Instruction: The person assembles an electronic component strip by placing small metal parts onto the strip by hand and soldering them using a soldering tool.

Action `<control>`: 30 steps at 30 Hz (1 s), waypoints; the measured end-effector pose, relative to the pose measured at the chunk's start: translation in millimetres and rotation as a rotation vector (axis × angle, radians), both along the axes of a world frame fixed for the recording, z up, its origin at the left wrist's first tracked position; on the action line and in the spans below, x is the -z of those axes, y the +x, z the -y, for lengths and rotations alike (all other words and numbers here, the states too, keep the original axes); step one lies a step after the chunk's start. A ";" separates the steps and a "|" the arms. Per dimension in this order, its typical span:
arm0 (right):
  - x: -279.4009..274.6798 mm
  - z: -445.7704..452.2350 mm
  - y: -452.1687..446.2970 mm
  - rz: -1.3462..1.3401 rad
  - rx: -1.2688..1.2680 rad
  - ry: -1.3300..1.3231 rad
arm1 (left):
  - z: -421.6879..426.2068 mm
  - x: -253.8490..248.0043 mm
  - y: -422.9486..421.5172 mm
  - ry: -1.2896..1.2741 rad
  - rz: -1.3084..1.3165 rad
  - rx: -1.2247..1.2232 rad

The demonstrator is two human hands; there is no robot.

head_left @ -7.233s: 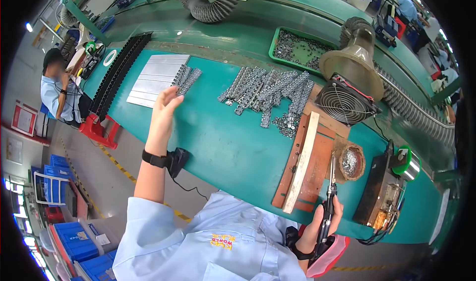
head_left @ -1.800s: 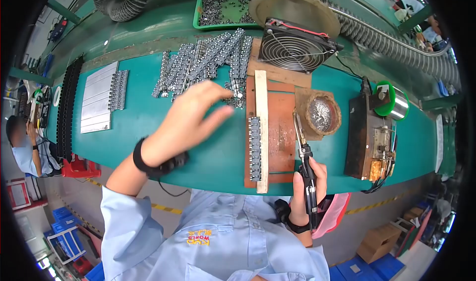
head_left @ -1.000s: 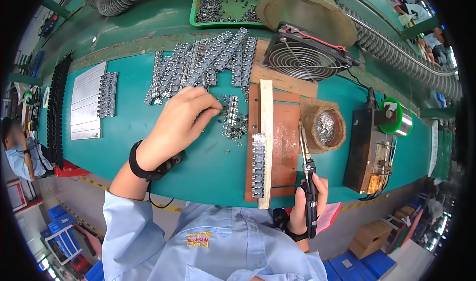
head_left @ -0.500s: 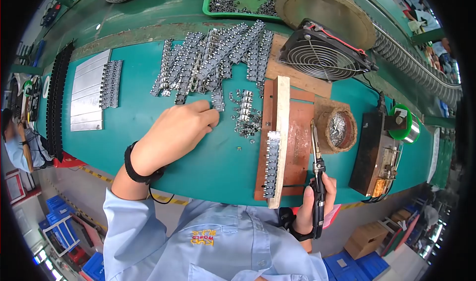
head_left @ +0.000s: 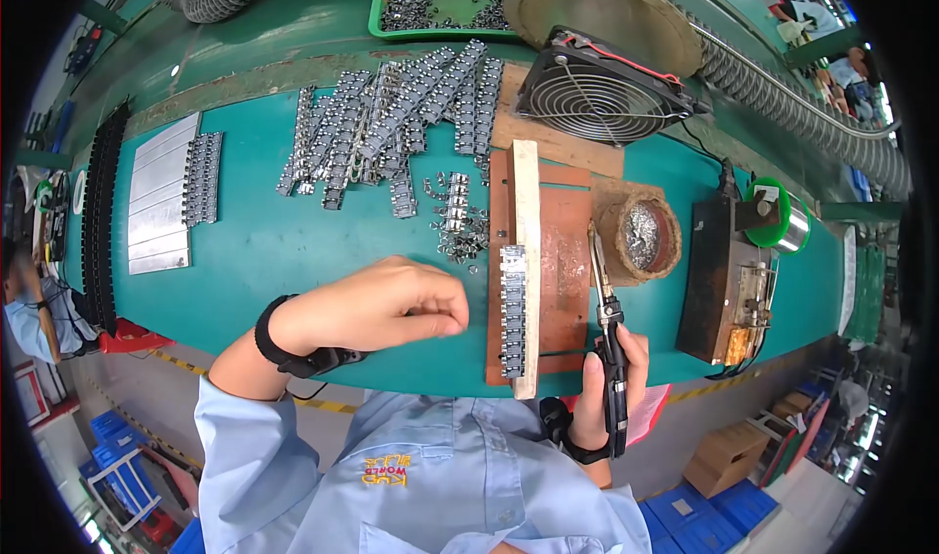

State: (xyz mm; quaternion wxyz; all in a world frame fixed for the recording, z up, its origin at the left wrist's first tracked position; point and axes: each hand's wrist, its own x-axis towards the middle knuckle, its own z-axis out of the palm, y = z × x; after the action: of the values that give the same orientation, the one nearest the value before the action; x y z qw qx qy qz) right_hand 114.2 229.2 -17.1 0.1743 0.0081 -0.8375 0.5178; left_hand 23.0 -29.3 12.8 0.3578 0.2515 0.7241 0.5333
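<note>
My left hand (head_left: 396, 305) hangs over the green mat, left of a wooden bar (head_left: 526, 192). Its fingers are curled, thumb against forefinger; whatever they may hold is hidden. My right hand (head_left: 611, 383) is wrapped round the black handle of a soldering iron (head_left: 610, 344), whose tip points away from me beside a reddish-brown board (head_left: 565, 261). Along the bar's left side stands a strip of small dark parts with metal pins (head_left: 513, 310). Loose small metal parts (head_left: 464, 241) lie beyond my left hand, around a short metal strip (head_left: 457, 202).
Many component strips (head_left: 391, 114) are piled at the back. A round pot of shiny metal (head_left: 642, 236), a fan (head_left: 602, 99), a dark box-shaped unit (head_left: 722, 280) and a green solder wire spool (head_left: 778, 217) stand right. Metal plates (head_left: 156, 202) lie left.
My left hand has moved right and nearer to me, away from the strip pile, towards the wooden bar. The small yellowish part on the mat no longer shows. My right hand keeps the soldering iron.
</note>
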 end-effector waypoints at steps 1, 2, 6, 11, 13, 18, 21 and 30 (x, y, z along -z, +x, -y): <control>0.4 -0.7 0.1 -0.001 0.004 -0.003 | -1.9 3.0 -0.5 -0.003 -0.001 0.004; 1.1 -1.7 0.1 -0.002 0.000 -0.003 | -5.0 7.0 -1.3 0.026 -0.050 -0.095; 1.5 -3.5 0.9 0.003 -0.012 -0.002 | -12.5 15.6 -4.8 0.091 -0.074 -0.344; -2.1 -2.4 2.4 0.051 -0.015 -0.010 | -16.0 11.0 -5.0 0.134 0.230 -0.448; -1.7 -3.3 2.9 0.068 -0.012 -0.017 | -18.3 10.4 -4.7 0.145 0.311 -0.448; 0.9 -6.0 2.5 0.056 -0.038 -0.022 | -22.4 11.5 -7.5 0.256 0.445 -0.525; 1.2 -7.5 1.5 0.050 -0.043 -0.026 | -24.4 12.2 -9.5 0.262 0.501 -0.590; 4.3 -10.3 -4.1 -0.050 -0.022 -0.013 | -32.4 17.9 -9.8 0.322 0.508 -0.605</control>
State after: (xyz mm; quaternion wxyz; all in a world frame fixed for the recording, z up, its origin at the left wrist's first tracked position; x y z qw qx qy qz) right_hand 110.2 239.4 -21.4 0.1893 0.0291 -0.8293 0.5249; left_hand 13.2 3.1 -5.1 0.3084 -0.0588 0.5615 0.7656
